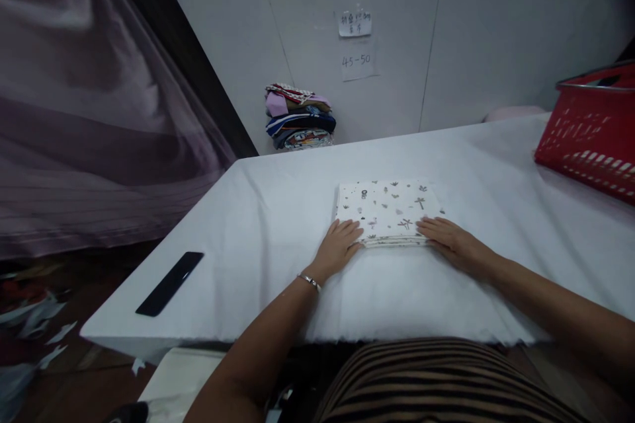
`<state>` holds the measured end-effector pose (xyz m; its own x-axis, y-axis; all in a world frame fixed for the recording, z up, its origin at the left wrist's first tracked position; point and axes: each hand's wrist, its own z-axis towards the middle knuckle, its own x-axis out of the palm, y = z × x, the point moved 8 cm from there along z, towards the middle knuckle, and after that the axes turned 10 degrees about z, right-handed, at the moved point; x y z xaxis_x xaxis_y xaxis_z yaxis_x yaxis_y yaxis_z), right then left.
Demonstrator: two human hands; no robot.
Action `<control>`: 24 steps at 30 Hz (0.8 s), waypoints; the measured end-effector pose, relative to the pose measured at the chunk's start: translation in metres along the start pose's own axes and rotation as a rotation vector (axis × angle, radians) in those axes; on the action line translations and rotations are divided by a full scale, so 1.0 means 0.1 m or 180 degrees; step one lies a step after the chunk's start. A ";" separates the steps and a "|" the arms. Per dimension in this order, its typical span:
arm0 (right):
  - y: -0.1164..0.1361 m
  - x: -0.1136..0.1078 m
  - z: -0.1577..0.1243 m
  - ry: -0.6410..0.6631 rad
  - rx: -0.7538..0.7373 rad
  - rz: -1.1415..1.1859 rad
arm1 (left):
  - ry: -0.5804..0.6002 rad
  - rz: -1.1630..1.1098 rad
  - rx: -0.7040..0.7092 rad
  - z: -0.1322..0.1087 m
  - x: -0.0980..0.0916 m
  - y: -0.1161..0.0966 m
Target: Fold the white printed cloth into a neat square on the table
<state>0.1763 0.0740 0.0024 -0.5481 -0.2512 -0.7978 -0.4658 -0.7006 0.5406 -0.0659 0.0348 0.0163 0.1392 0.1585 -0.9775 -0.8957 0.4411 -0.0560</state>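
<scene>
A folded white cloth (387,208) printed with small plants and animals lies flat on the white-covered table (278,211). Several layers show along its near edge. My left hand (340,243) rests at its near left corner, fingers stretched out over the fabric. On the opposite side, my right hand (451,241) lies flat with its fingertips on the near right corner. Neither hand is closed around the cloth. A bracelet (310,280) circles my left wrist.
A dark phone-like slab (169,283) lies at the table's left. The red basket (590,132) stands at the right edge. Beyond the far edge is a stack of folded fabrics (300,117) against the wall, below two paper notes (358,65). A shiny curtain (109,99) hangs at left.
</scene>
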 end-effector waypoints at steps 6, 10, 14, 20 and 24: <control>-0.01 0.02 -0.08 0.0007 -0.0025 0.0094 | 0.0039 0.0037 0.0149 -0.05 -0.01 -0.04; -0.08 -0.11 -0.05 -0.0205 0.0315 0.0430 | -0.0181 -0.0535 -0.0218 -0.04 -0.11 0.07; -0.59 -0.44 0.05 -0.1036 0.1513 0.0759 | -0.0617 -0.0990 -0.1539 0.10 -0.17 0.56; -1.13 -0.46 0.46 -0.0782 0.2567 0.1107 | 0.0273 -0.1168 -0.2809 0.40 0.07 1.02; -1.24 -0.44 0.63 -0.0747 0.2571 0.0720 | 0.0531 -0.1158 -0.2873 0.50 0.13 1.05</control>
<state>0.2143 0.2139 -0.0120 -0.7746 -0.1206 -0.6209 -0.6300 0.0602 0.7742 -0.1370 0.1277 0.0077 0.4709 -0.0103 -0.8821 -0.8057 -0.4124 -0.4253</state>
